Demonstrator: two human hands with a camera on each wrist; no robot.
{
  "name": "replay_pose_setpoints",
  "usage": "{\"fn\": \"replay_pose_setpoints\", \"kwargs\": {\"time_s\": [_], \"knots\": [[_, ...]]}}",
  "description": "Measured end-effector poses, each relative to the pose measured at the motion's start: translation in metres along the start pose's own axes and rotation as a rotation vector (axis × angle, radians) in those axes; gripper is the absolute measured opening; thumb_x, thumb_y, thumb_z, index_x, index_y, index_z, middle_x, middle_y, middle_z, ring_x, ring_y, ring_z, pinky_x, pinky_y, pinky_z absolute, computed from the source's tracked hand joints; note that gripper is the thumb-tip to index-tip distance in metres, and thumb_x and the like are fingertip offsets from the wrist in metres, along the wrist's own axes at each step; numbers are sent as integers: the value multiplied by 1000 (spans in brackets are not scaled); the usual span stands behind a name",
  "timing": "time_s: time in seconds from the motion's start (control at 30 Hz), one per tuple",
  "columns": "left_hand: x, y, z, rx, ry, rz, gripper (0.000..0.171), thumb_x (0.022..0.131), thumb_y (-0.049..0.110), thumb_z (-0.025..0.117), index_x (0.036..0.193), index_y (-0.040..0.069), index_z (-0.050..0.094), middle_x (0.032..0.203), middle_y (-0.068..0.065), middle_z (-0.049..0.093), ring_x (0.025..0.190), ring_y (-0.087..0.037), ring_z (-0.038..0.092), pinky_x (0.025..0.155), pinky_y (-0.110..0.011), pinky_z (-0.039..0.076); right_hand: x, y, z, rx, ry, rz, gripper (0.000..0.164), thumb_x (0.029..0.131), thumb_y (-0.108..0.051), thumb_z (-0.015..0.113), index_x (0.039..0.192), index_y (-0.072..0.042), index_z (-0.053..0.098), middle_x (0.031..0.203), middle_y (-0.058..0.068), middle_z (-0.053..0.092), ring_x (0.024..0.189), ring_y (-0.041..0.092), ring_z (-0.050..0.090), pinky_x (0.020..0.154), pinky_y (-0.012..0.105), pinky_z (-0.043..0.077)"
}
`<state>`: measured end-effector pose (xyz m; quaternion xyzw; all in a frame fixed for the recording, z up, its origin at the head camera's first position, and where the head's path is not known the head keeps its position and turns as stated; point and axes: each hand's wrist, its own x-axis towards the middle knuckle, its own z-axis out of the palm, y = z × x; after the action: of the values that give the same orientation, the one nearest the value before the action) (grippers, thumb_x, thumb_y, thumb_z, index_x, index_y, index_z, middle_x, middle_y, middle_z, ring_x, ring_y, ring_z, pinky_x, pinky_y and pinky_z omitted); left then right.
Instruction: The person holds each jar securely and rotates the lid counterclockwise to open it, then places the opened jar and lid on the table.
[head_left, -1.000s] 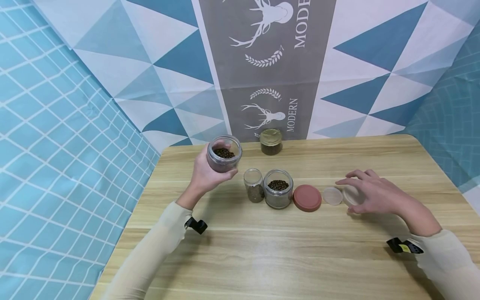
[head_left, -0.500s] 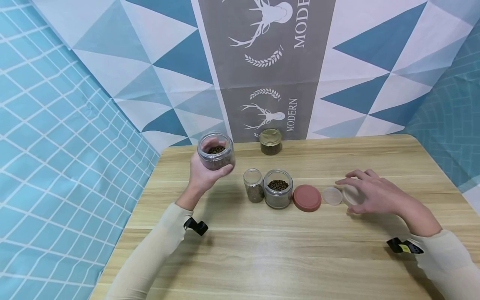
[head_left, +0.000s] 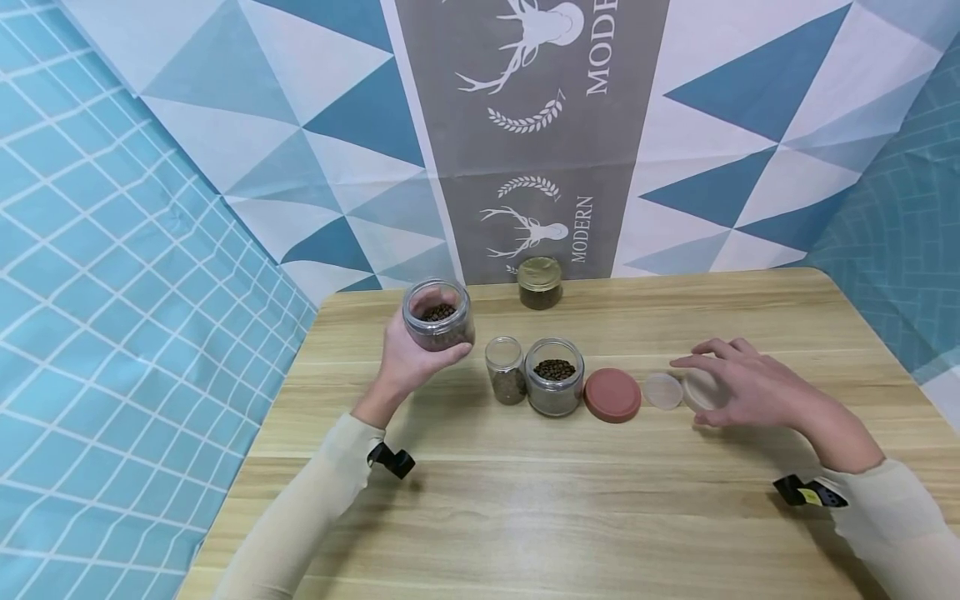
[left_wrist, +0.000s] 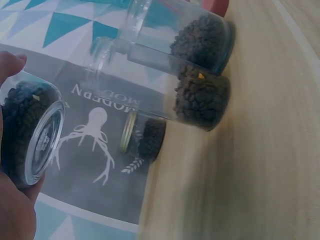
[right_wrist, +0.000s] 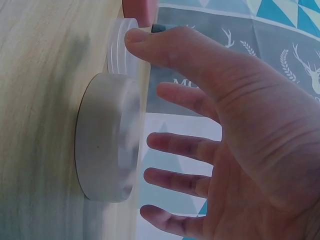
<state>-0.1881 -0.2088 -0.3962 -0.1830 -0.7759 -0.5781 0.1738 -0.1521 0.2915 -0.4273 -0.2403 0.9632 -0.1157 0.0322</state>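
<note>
My left hand [head_left: 408, 357] grips an open glass jar [head_left: 452, 335] part-filled with dark brown beans, held above the table's left side and tilted a little. The left wrist view shows the base of this jar [left_wrist: 30, 132] raised off the tabletop. My right hand [head_left: 761, 390] hovers with fingers spread and bent over a round whitish lid [right_wrist: 107, 140]. In the right wrist view a gap shows between most fingers and the lid; whether the thumb touches the clear lid [right_wrist: 116, 50] behind it cannot be told.
Right of the left hand, a narrow open jar [head_left: 507, 379] stands beside a wide open jar [head_left: 553, 398], both holding dark contents. A red lid [head_left: 612, 396] lies next to them. At the back edge stands a jar with a gold lid [head_left: 540, 285].
My left hand carried the bean jar left, then slightly back right and down, with its tilt shifting. The right hand has stayed in place.
</note>
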Motion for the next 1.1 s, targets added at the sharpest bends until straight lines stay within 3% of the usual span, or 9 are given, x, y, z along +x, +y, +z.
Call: {"fn": "replay_pose_setpoints", "kwargs": {"time_s": [0.13, 0.67, 0.87, 1.1], "knots": [[-5, -5, 2, 6, 1, -44, 89, 68, -7, 99, 148, -5, 59, 143, -29, 72, 128, -5, 67, 116, -15, 50, 0, -1, 0, 4, -6, 2, 85, 73, -48, 103, 147, -20, 74, 146, 22, 67, 122, 44, 62, 86, 66, 61], [-28, -34, 17, 46, -19, -88, 95, 65, -4, 105, 148, -1, 58, 142, -20, 76, 137, -37, 69, 120, -17, 48, 0, -2, -1, -14, 9, -22, 85, 74, -50, 102, 148, -19, 73, 145, 22, 68, 124, 45, 62, 89, 69, 60], [-32, -42, 16, 42, -71, -114, 97, 67, 0, 105, 150, -5, 55, 144, -21, 75, 139, -40, 68, 122, -18, 47, 0, -4, -1, -5, 5, -17, 85, 75, -52, 101, 149, -20, 73, 146, 21, 67, 123, 44, 62, 88, 67, 60], [-36, -51, 14, 57, -112, -142, 96, 69, 3, 105, 151, 1, 55, 146, -19, 75, 140, -39, 69, 122, -21, 47, 0, -5, -1, 1, 0, -17, 86, 76, -52, 101, 150, -20, 72, 147, 22, 67, 123, 43, 62, 87, 66, 60]]}}
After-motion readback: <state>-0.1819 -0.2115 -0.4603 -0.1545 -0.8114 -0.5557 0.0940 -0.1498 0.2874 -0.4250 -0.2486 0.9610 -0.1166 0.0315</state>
